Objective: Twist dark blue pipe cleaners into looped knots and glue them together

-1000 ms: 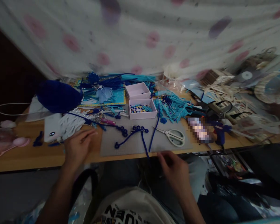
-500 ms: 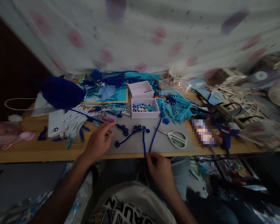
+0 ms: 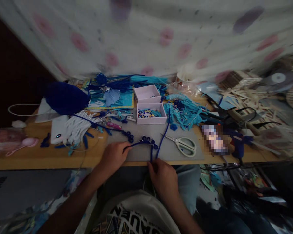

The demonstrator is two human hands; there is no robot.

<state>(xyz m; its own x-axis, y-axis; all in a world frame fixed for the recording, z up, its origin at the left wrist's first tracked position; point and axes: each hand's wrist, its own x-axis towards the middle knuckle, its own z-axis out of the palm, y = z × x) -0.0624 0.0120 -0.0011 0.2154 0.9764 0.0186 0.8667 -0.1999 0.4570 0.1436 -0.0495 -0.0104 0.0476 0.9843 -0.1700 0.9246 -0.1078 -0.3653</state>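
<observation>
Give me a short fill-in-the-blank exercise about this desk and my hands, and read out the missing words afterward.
1. Your left hand pinches one end of a fuzzy, curl-trimmed strand coloured dark ____.
2. The pale-handled metal scissors lie on a flat, rectangular mat coloured ____.
3. The pale, rectangular box nearer you holds light-blue pieces and small round ____.
4. The pink, spoon-shaped piece lies toward the desk's ____ end.

Missing words: blue; gray; beads; left.
</observation>
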